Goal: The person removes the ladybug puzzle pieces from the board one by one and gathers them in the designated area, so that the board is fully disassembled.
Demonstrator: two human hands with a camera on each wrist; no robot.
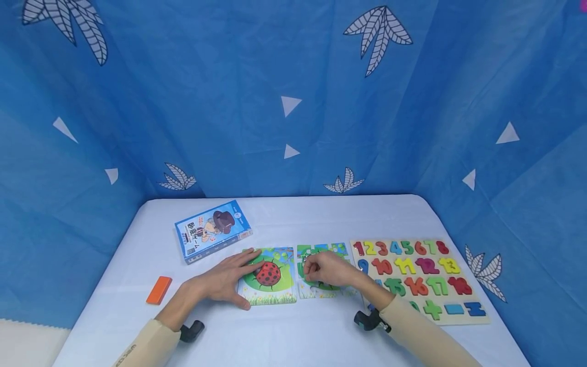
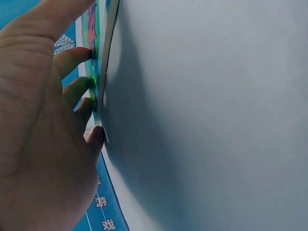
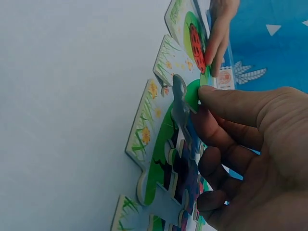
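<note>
My left hand (image 1: 224, 279) rests on a square ladybug picture puzzle (image 1: 270, 274), fingers spread over its left side. In the left wrist view its fingertips touch the board's face near the edge. To the right lies a second jigsaw puzzle (image 1: 340, 248), partly covered by my right hand (image 1: 332, 268). In the right wrist view, thumb and fingers of that hand pinch a green jigsaw piece (image 3: 192, 94) tilted up from the board. Grass and flowers run along that puzzle's near edge, and bare gaps show between its pieces. Its middle is hidden in the head view.
A number board (image 1: 479, 320) with colourful numerals and signs lies at the right, beside my right forearm. Behind my left hand is a blue game box (image 1: 213, 230). An orange block (image 1: 159, 290) sits at the left of the white table (image 1: 275, 339). Blue curtains surround the table.
</note>
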